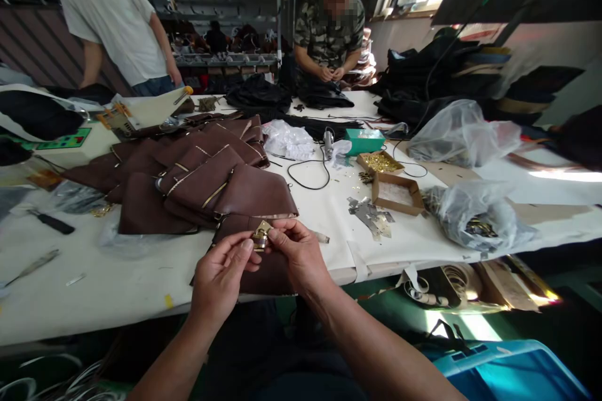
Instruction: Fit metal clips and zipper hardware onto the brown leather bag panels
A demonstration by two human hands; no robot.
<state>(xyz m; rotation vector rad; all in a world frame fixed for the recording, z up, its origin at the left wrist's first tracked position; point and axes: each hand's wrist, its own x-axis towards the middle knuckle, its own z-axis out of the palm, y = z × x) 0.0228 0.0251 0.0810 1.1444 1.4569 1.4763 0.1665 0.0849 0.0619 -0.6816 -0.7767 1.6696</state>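
Pinching one small gold-coloured metal fitting [261, 237] from opposite sides, the left hand [219, 272] and the right hand [299, 254] appear to steady it by its edges, leaving its face in view. It is held over one flat dark brown leather piece [269, 276], probably placed for easy reach. Beyond the grip, rightward, sit two open brown cardboard trays [397, 203]; leftward, heaped brown leather pouches [202, 175] overlap too much to count.

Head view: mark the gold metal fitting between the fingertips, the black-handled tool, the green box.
Gold metal fitting [261, 232]: head view, on its upper, plate-like part.
Black-handled tool [56, 223]: head view, on the handle.
Green box [367, 146]: head view, on its near side.
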